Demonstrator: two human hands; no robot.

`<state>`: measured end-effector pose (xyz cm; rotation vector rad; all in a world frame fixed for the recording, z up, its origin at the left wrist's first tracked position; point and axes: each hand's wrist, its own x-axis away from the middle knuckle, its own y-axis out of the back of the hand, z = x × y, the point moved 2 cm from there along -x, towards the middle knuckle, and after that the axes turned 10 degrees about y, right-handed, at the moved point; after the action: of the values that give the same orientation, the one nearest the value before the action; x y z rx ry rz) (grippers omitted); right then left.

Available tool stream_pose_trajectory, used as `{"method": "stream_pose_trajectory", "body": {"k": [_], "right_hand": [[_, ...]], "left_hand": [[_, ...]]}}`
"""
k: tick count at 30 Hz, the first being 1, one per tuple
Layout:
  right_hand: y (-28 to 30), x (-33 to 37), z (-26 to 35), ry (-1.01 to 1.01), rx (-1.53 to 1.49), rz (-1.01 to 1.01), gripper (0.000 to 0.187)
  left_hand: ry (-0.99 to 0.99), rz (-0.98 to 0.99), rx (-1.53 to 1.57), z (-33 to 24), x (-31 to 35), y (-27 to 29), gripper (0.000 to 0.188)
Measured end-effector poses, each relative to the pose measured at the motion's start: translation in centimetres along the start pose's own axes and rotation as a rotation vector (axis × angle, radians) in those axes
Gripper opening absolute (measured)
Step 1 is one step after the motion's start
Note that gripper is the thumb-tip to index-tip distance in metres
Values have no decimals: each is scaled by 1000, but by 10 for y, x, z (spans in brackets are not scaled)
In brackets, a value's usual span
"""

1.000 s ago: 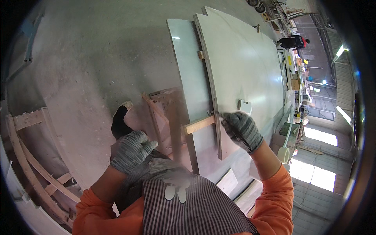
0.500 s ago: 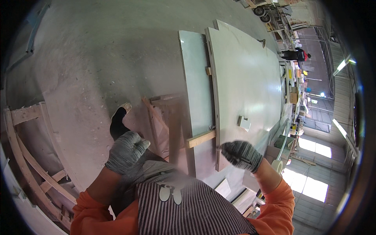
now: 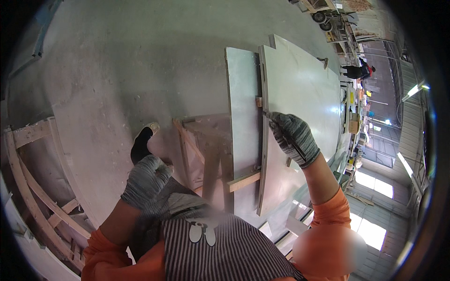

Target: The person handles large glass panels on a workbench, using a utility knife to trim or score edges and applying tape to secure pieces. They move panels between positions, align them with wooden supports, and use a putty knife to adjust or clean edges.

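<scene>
My right hand (image 3: 294,139), in a striped grey glove, is closed round a slim dark tool (image 3: 267,114); its exact kind is unclear. The tool's tip is at the long edge of a large pale slab (image 3: 300,77). Below that slab, and sticking out to its left, lies a bluish-grey slab (image 3: 243,112). A wooden strip (image 3: 244,181) and a small block (image 3: 259,101) show between the two. My left hand (image 3: 147,180), gloved alike, is closed by my lap, its thumb against the fingers; whatever it may hold is hidden.
A wooden stand (image 3: 206,140) is under the slabs. Curved timber framing (image 3: 33,182) lies at the left. A small pale piece (image 3: 294,165) on the slab is partly covered by my forearm. Far right, a person (image 3: 358,71) stands near cluttered benches and a wheeled cart (image 3: 323,19).
My right hand has moved away from me along the pale slab's edge, the slim tool still in it. My left hand has barely shifted. The view has moved slightly.
</scene>
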<state>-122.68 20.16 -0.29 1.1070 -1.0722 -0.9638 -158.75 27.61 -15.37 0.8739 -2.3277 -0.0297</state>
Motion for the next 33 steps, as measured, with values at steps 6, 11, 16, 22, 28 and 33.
{"method": "stream_pose_trajectory", "body": {"k": [6,11,16,22,28,33], "right_hand": [[6,18,37,270,-70,231,26],[12,-17,7,135,-2,80,28],[15,-10,19,351,77,222,25],[18,-10,11,172,-130,205,23],[22,-66,-46,88,28,-54,23],[35,-53,-3,169,-9,223,19]], "left_hand": [[-25,-19,11,-14,-7,13,15],[49,-10,44,-23,-12,18,14],[60,-23,48,-28,-19,25,8],[145,12,71,-26,-30,37,9],[114,-19,-13,-31,-36,47,8],[97,-52,77,-28,-44,62,8]]}}
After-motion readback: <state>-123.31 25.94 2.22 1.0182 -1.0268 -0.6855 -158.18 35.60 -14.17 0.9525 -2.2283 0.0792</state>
